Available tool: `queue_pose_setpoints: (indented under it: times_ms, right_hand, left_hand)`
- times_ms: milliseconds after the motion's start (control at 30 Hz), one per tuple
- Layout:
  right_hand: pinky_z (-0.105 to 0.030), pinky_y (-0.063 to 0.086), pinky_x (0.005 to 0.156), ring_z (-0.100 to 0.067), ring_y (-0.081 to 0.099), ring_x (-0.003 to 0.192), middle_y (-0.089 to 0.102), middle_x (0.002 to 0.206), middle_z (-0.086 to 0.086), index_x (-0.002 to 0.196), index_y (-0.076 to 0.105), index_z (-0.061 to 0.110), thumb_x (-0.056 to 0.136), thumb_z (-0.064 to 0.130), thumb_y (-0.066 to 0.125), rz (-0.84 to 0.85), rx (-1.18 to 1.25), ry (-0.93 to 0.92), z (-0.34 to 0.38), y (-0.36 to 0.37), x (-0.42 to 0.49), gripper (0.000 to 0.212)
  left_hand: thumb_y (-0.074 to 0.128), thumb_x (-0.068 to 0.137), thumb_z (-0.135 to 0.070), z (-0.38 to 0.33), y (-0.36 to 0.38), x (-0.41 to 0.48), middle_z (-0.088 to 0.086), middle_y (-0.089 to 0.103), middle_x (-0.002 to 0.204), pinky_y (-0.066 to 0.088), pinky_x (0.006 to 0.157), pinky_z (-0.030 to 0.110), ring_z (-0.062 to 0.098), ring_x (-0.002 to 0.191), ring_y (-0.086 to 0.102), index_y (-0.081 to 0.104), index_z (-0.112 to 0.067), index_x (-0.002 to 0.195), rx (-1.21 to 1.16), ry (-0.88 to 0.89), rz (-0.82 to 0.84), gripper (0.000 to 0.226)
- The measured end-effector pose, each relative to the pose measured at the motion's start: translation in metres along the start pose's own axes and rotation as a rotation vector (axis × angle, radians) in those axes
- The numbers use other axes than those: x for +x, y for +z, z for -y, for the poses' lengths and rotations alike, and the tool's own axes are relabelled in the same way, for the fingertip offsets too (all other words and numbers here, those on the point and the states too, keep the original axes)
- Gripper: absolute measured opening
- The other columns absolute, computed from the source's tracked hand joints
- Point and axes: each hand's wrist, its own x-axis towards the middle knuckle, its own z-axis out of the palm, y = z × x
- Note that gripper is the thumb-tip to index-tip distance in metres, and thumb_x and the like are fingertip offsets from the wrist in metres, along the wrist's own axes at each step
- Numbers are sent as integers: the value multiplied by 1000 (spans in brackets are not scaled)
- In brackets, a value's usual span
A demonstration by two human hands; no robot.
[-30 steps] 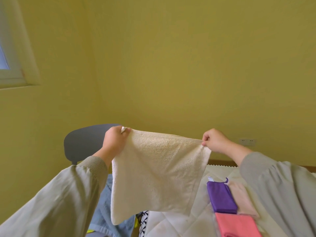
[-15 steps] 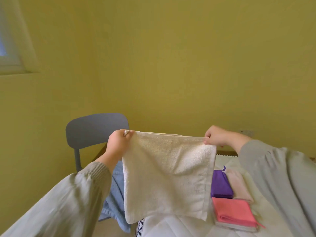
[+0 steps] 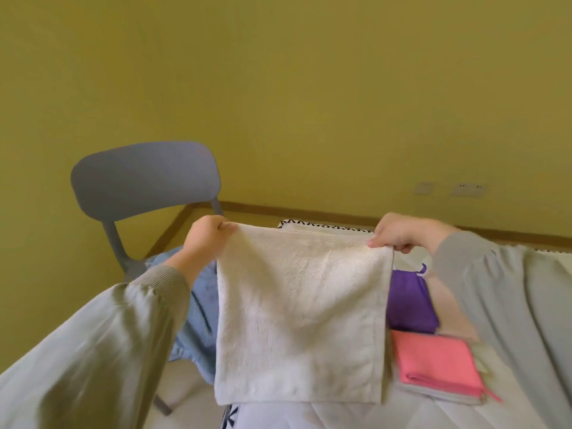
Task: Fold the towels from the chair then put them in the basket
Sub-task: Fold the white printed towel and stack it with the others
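Left hand [image 3: 205, 235]: my fingers are curled, pinching the top left corner of the cream towel [image 3: 301, 320].
Right hand [image 3: 399, 232]: thumb and fingers pinch the top right corner, level with my left hand.
Cream towel: it hangs flat between my hands. The top edge is stretched nearly straight and both side edges drop straight down. The bottom edge hangs over the quilted white surface [image 3: 309, 418]; I cannot tell whether it touches.
Below my left hand: a blue towel [image 3: 198, 308] lies draped on the seat of a grey chair [image 3: 145, 178], whose backrest rises beyond that hand.
Below my right hand: a folded purple towel [image 3: 408, 301] and, nearer me, a folded coral towel [image 3: 433, 360] lie just beside the hanging towel's right edge.
Open room: bare yellow wall [image 3: 309, 88] stands above and beyond both hands.
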Motion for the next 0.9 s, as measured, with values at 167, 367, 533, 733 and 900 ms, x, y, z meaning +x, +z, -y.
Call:
queue_pose_setpoints:
  times_ms: [167, 367, 533, 733, 900]
  right_hand:
    - [-26, 36, 60, -27, 56, 72, 60, 74, -8, 71, 58, 12, 87, 17, 59, -371, -74, 61, -20, 43, 59, 17]
    - [-28, 45, 73, -32, 60, 91, 65, 98, -11, 91, 65, 12, 87, 4, 47, -436, -40, 141, -38, 90, 105, 20]
    - [-37, 50, 84, -32, 65, 84, 62, 77, -8, 86, 62, 12, 84, -2, 45, -419, 169, 146, -53, 124, 105, 23]
    - [-31, 45, 64, -29, 61, 77, 65, 79, -10, 77, 58, 17, 76, -3, 55, -397, 309, 73, -72, 152, 92, 20]
    - [-37, 50, 65, -28, 61, 72, 66, 78, -11, 78, 58, 15, 76, 1, 56, -523, 368, -29, -77, 161, 64, 15]
  left_hand:
    - [51, 97, -28, 10, 58, 38, 11, 57, 107, 47, 68, 35, 30, 91, 59, 69, -11, 102, 317, -3, 45, 25]
    - [47, 96, -25, 29, 110, 59, 14, 68, 90, 54, 66, 36, 30, 79, 65, 66, -5, 96, 253, -179, 159, 27]
    - [43, 94, -5, 50, 138, 46, 15, 70, 91, 59, 69, 40, 23, 70, 70, 62, -8, 98, -281, -410, 206, 19]
    - [43, 93, -7, 66, 150, 21, 13, 70, 87, 57, 68, 32, 21, 77, 70, 64, -2, 99, -788, -663, 120, 22]
    - [63, 88, -18, 64, 141, -7, 8, 68, 76, 58, 67, 32, 20, 67, 68, 68, -10, 74, -730, -588, -36, 16]
